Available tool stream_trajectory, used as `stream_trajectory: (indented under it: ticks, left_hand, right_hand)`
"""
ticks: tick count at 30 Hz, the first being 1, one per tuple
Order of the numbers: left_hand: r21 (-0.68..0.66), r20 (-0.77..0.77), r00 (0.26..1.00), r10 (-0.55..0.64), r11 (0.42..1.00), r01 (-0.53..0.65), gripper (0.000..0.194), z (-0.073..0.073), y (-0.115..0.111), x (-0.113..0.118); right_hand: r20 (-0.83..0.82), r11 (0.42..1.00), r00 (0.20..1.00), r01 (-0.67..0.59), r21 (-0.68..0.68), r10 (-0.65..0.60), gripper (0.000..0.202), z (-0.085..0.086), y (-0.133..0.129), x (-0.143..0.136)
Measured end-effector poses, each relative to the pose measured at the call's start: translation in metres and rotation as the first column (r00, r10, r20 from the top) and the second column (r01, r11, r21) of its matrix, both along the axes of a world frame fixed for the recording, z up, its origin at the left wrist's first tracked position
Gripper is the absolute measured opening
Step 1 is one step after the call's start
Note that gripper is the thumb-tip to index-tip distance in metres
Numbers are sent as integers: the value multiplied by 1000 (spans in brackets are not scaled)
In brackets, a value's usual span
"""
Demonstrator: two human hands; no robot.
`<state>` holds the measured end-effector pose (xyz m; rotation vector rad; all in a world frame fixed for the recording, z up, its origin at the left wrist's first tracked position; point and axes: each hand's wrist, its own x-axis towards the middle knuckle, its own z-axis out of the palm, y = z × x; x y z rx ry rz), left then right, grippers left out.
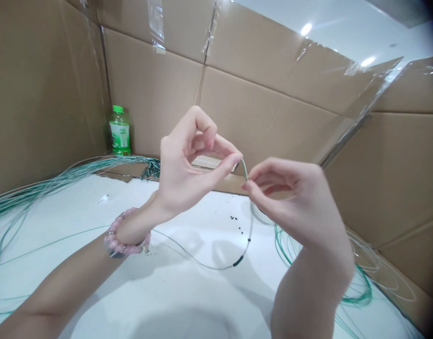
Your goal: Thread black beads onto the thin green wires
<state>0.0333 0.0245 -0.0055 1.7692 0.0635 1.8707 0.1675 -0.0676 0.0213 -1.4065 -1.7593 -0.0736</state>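
Note:
My left hand (188, 165), with a pink bead bracelet at its wrist, pinches a thin green and white wire (245, 169) between thumb and forefinger. A short way along the same wire, my right hand (290, 193) pinches it too. The stretch between the two pinches is slightly bent and held above the white table (188, 301). Below my right hand a thin pale wire hangs down and curves left over the table. It carries a black sleeve (238, 261) and a smaller black piece (249, 240).
Green and white wires (61, 181) lie in a bundle at the left. Coiled green wires (361, 287) lie at the right. A green bottle (120, 134) stands by the cardboard wall (149, 84) at the back left. Several tiny black bits (233, 218) dot the table.

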Motion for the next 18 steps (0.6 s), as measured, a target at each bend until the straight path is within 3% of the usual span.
stream_trajectory:
  ticks: [2,3,6,12,15,16,18]
  left_hand:
    - [1,-13,1000,0,1000,0,28,-2,2,2]
    - [1,-23,1000,-12,1000,12,28,-3,3,4]
    - [-19,-59,995,-77,997,76,31,-8,5,9]
    - [-95,-42,980,-196,977,191,28,-19,25,27]
    - [-171,-221,951,-218,968,183,23,-45,50,49]
    - [-202,-393,895,-210,970,139,24,-59,58,56]
    - [-212,-563,792,-234,968,136,19,-92,70,68]
  right_hand:
    - [64,984,998,-5,-176,16,4,2,-1,9]
    - [45,983,999,-8,-183,17,1,3,0,11]
    - [-106,999,994,-31,-13,29,5,3,3,10]
    - [-199,992,978,-34,118,57,12,4,13,3]
    - [-248,988,965,-49,145,84,13,5,14,5]
    - [-256,988,963,-50,147,87,13,5,13,5]
    - [-261,987,961,-52,154,91,14,5,12,5]
